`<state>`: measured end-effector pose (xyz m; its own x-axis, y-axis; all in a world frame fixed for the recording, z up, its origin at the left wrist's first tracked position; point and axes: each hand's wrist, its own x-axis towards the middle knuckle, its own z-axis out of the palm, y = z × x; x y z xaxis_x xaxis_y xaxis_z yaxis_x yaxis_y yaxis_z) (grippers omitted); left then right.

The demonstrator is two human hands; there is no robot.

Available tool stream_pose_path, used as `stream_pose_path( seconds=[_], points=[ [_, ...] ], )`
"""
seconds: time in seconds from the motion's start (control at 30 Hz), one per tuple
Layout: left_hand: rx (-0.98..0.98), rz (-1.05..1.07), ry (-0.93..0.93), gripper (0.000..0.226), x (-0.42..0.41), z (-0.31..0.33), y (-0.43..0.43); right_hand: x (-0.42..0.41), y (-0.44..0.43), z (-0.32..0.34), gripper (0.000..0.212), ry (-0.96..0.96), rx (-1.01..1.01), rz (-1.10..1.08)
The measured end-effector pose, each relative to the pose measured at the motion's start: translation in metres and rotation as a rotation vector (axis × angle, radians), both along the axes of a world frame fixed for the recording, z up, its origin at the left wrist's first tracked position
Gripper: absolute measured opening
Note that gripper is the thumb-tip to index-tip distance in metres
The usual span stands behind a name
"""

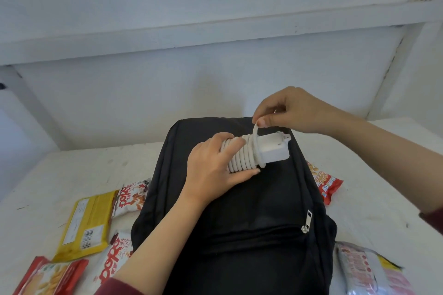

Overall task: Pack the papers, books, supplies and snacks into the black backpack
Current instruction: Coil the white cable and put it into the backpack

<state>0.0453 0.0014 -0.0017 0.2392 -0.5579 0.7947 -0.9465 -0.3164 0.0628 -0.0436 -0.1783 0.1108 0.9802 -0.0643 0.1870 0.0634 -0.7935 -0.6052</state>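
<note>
The black backpack (pixel 251 211) lies flat on the white table, its front pocket zipper pull (pixel 307 221) at the right. Above it my left hand (pixel 213 170) grips a white charger (pixel 272 149) by the cable coiled around its body. My right hand (pixel 290 110) pinches the free end of the white cable (pixel 255 130) just above the coil. Snack packs lie on both sides of the bag: a yellow pack (pixel 84 223), two white packs with red lettering (pixel 131 196) (pixel 115 256), and a red pack (pixel 52 278) on the left.
Right of the backpack lie a red snack bag (pixel 326 183) and a pink-and-white pack (pixel 369 270). The white table (pixel 72 170) ends at a white wall (pixel 143 91) close behind the bag, with a shelf ledge above.
</note>
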Motion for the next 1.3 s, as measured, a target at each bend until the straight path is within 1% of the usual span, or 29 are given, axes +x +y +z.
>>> stream_pose_path(
  seconds=[0.07, 0.2, 0.27, 0.37, 0.4, 0.47, 0.5, 0.6, 0.67, 0.8, 0.9, 1.0, 1.13, 1.23, 1.3],
  points=[
    [0.025, 0.001, -0.052, 0.054, 0.003, -0.001, 0.001, 0.004, -0.006, -0.007, 0.007, 0.039, 0.135, 0.013],
    [0.099, 0.004, -0.147, 0.053, 0.006, -0.002, 0.003, 0.010, -0.015, -0.023, 0.003, 0.049, 0.281, -0.024],
    [0.133, 0.012, -0.164, 0.052, 0.006, 0.000, 0.004, 0.009, -0.015, -0.031, 0.007, 0.045, 0.342, -0.028],
    [0.138, -0.005, -0.139, 0.050, 0.006, 0.002, 0.001, 0.007, -0.016, -0.040, 0.024, 0.029, 0.463, -0.064],
    [0.131, -0.011, -0.126, 0.051, 0.006, 0.002, 0.001, 0.007, -0.017, -0.042, 0.025, 0.024, 0.499, -0.079],
    [0.097, -0.009, -0.071, 0.051, 0.006, 0.002, 0.001, 0.006, -0.018, -0.049, 0.015, 0.008, 0.557, -0.113],
    [0.067, 0.004, -0.019, 0.051, 0.006, 0.003, 0.002, 0.005, -0.018, -0.052, 0.013, -0.011, 0.586, -0.124],
    [-0.054, 0.056, 0.202, 0.051, 0.003, 0.009, 0.004, -0.001, -0.011, -0.064, 0.022, -0.043, 0.698, -0.120],
    [-0.106, 0.060, 0.321, 0.051, -0.002, 0.012, 0.004, -0.003, 0.001, -0.070, 0.025, -0.092, 0.727, -0.092],
    [-0.214, 0.019, 0.548, 0.047, -0.012, 0.017, 0.001, -0.005, 0.028, -0.075, 0.029, -0.290, 0.738, -0.171],
    [-0.327, -0.032, 0.729, 0.045, -0.020, 0.022, -0.005, -0.009, 0.047, -0.078, 0.036, -0.442, 0.623, -0.261],
    [-0.403, -0.086, 0.845, 0.042, -0.030, 0.029, -0.010, -0.014, 0.055, -0.082, 0.040, -0.550, 0.469, -0.303],
    [-0.494, -0.165, 1.033, 0.045, -0.037, 0.038, -0.018, -0.018, 0.061, -0.083, 0.048, -0.580, 0.338, -0.192],
    [-0.544, -0.290, 1.191, 0.032, -0.044, 0.045, -0.021, -0.023, 0.063, -0.081, 0.069, -0.528, 0.209, -0.149],
    [-0.568, -0.373, 1.304, 0.026, -0.048, 0.051, -0.020, -0.028, 0.064, -0.078, 0.082, -0.468, 0.183, -0.138]
  ],
)
